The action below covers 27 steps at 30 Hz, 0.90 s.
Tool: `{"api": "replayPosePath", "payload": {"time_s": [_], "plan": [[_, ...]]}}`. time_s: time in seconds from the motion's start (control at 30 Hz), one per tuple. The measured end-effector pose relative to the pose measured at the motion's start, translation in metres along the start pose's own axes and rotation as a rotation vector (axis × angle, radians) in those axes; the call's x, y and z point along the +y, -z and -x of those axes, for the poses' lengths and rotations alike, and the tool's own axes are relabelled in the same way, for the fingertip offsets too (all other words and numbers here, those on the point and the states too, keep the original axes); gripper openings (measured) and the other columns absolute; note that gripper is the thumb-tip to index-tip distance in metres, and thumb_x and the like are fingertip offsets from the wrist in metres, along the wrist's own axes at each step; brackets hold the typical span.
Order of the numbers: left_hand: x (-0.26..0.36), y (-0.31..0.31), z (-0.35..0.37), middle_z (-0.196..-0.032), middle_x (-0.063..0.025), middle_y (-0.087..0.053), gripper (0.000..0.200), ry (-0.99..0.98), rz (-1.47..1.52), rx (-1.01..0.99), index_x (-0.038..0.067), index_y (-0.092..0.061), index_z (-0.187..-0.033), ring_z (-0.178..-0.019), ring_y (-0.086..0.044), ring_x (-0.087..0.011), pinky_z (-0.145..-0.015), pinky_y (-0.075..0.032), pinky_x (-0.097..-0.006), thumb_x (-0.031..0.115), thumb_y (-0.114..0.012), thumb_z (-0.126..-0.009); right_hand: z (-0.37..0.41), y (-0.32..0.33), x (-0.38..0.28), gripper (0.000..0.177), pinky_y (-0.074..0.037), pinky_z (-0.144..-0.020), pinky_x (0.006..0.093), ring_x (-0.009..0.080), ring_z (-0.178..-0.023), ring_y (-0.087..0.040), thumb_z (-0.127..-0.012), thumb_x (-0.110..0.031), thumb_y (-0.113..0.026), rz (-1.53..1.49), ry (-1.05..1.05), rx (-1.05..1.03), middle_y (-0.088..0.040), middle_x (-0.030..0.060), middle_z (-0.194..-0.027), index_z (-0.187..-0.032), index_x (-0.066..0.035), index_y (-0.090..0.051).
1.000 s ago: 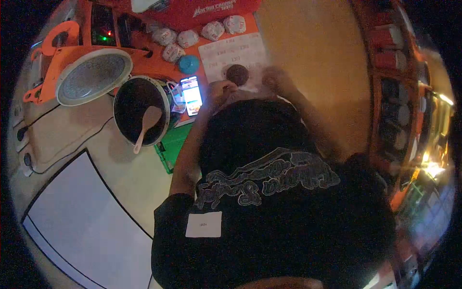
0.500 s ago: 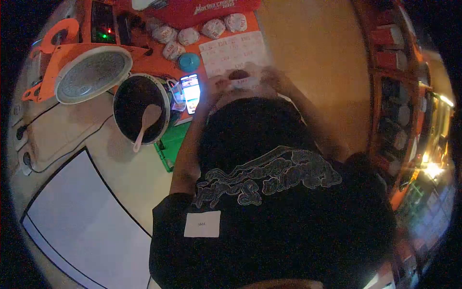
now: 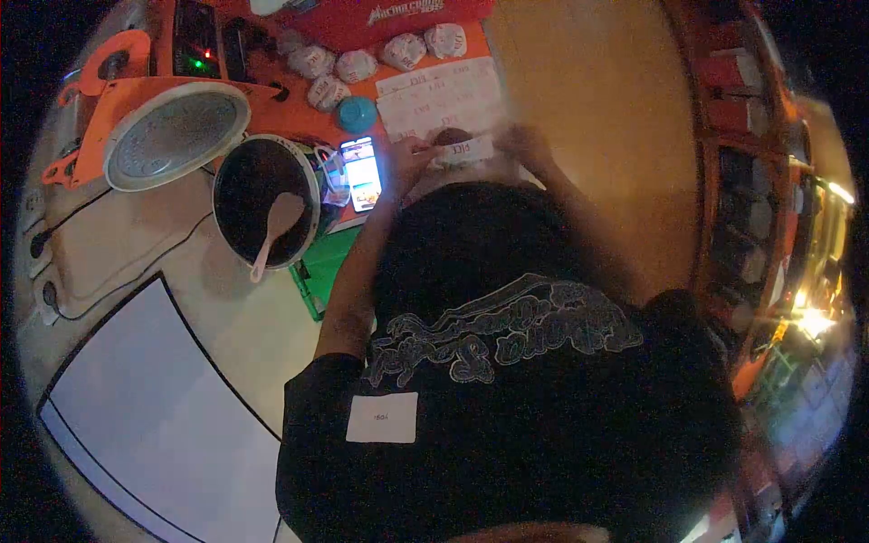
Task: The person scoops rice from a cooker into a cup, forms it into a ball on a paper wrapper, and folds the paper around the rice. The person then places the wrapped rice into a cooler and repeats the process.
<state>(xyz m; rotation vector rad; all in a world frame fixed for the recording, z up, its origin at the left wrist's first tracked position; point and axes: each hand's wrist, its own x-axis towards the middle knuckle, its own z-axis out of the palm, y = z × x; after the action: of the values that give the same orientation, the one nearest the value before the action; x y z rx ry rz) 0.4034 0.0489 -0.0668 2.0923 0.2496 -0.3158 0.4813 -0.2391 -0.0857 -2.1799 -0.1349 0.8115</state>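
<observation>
A sheet of printed wrapping paper (image 3: 434, 98) lies on the orange surface, its near edge folded up into a pale strip with lettering. Just beyond that strip a dark round lump (image 3: 448, 136) shows, partly covered by the paper. My left hand (image 3: 409, 161) pinches the left end of the folded strip. At its right end is my right hand (image 3: 527, 152), fingers closed on the paper, though dim and slightly blurred. Several round wrapped bundles (image 3: 357, 66) in the same printed paper sit past the sheet.
Left of my hands, a lit phone (image 3: 362, 174) leans near a teal round lid (image 3: 356, 114). A pot (image 3: 237, 195) with dark insides holds a pink rice paddle (image 3: 279, 231). A metal pot lid (image 3: 176, 138) tilts behind it. A red box (image 3: 362, 23) stands at the back.
The folded paper strip now stands out more plainly between my hands, partly in front of the dark lump. Both hands stay close to the same place.
</observation>
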Motion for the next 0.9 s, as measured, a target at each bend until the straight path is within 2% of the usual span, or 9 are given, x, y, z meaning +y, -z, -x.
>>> {"api": "replayPosePath", "payload": {"time_s": [0.2, 0.3, 0.37, 0.47, 0.57, 0.73, 0.8, 0.87, 0.9], "plan": [[0.017, 0.006, 0.008, -0.085, -0.0076, -0.067, 0.047, 0.138, 0.046, -0.001, 0.005, -0.071, -0.086, -0.077, -0.065, -0.0219, -0.072, -0.05, -0.0361, 0.051, -0.074, -0.077, 0.025, 0.009, -0.045, 0.031, -0.048, -0.087, 0.0401, 0.0317, -0.097, -0.062, -0.09, -0.028, -0.062, 0.206, 0.44, 0.513, -0.064, 0.0155, -0.106, -0.112, -0.006, -0.062], [0.009, -0.002, 0.008, -0.085, -0.0097, -0.069, 0.04, 0.118, -0.014, 0.04, 0.003, -0.071, -0.089, -0.077, -0.066, -0.0215, -0.07, -0.051, -0.0351, 0.041, -0.075, -0.078, 0.046, 0.008, -0.077, 0.027, -0.045, -0.092, 0.0404, 0.0323, -0.107, -0.058, -0.09, -0.023, -0.059, 0.116, 0.501, -0.035, -0.061, 0.0158, -0.114, -0.112, -0.006, -0.061], [0.003, -0.008, 0.004, -0.085, -0.0116, -0.07, 0.035, 0.075, -0.028, 0.102, 0.002, -0.071, -0.091, -0.077, -0.066, -0.0213, -0.068, -0.051, -0.0341, 0.034, -0.075, -0.08, 0.075, 0.025, -0.149, 0.034, -0.042, -0.097, 0.043, 0.0315, -0.117, -0.053, -0.088, -0.022, -0.058, -0.178, 0.235, -0.442, -0.056, 0.014, -0.126, -0.119, -0.008, -0.057], [-0.004, -0.01, 0.008, -0.089, -0.0095, -0.069, 0.029, 0.156, 0.045, 0.111, 0.004, -0.07, -0.087, -0.086, -0.067, -0.0218, -0.079, -0.052, -0.0353, 0.031, -0.077, -0.079, 0.013, -0.055, -0.028, 0.047, -0.042, -0.098, 0.0435, 0.0268, -0.126, -0.049, -0.085, -0.026, -0.059, 0.451, 0.864, -0.08, -0.052, 0.011, -0.134, -0.129, -0.01, -0.053], [-0.016, -0.002, 0.012, -0.093, -0.0108, -0.07, 0.023, 0.083, 0.047, 0.099, 0.004, -0.069, -0.088, -0.085, -0.068, -0.0231, -0.077, -0.053, -0.0361, 0.025, -0.075, -0.08, 0.024, -0.052, -0.026, 0.051, -0.042, -0.098, 0.0445, 0.0238, -0.133, -0.043, -0.087, -0.026, -0.057, 0.775, 1.005, 0.05, -0.047, 0.009, -0.141, -0.135, -0.011, -0.048], [0.017, 0.024, 0.049, -0.095, -0.0126, -0.071, 0.034, 0.235, -0.108, 0.489, 0.013, -0.06, -0.112, -0.084, -0.069, -0.0293, -0.073, -0.054, -0.0386, 0.02, -0.071, -0.081, 0.036, -0.05, -0.033, 0.056, -0.038, -0.102, 0.0514, 0.0312, -0.134, -0.041, -0.088, -0.029, -0.053, 0.771, 0.86, -0.03, -0.041, 0.0113, -0.147, -0.142, -0.016, -0.042], [-0.002, 0.019, 0.055, -0.095, -0.0138, -0.071, 0.043, 0.347, -0.126, 0.332, 0.018, -0.053, -0.121, -0.086, -0.069, -0.0318, -0.072, -0.054, -0.0423, 0.023, -0.07, -0.083, 0.038, -0.049, -0.035, 0.056, -0.04, -0.1, 0.0522, 0.0319, -0.134, -0.041, -0.089, -0.029, -0.052, 0.805, 0.812, -0.01, -0.041, 0.0119, -0.147, -0.143, -0.016, -0.041], [-0.014, 0.008, 0.061, -0.084, -0.0167, -0.068, 0.056, 0.021, -0.299, 0.436, 0.013, -0.046, -0.119, -0.073, -0.066, -0.0379, -0.065, -0.052, -0.0485, 0.032, -0.076, -0.076, 0.036, -0.045, -0.033, 0.058, -0.041, -0.095, 0.0523, 0.0304, -0.137, -0.035, -0.088, -0.035, -0.058, 0.842, 0.886, 0.018, -0.04, 0.0091, -0.146, -0.14, -0.014, -0.043], [0.019, 0.022, 0.068, -0.092, -0.0177, -0.067, 0.054, 0.432, -0.223, 0.284, 0.013, -0.046, -0.121, -0.077, -0.066, -0.0384, -0.067, -0.052, -0.049, 0.029, -0.073, -0.078, 0.036, -0.044, -0.031, 0.058, -0.041, -0.095, 0.0523, 0.0304, -0.137, -0.035, -0.088, -0.035, -0.058, 0.846, 0.884, 0.023, -0.04, 0.0091, -0.146, -0.14, -0.014, -0.043]]}}
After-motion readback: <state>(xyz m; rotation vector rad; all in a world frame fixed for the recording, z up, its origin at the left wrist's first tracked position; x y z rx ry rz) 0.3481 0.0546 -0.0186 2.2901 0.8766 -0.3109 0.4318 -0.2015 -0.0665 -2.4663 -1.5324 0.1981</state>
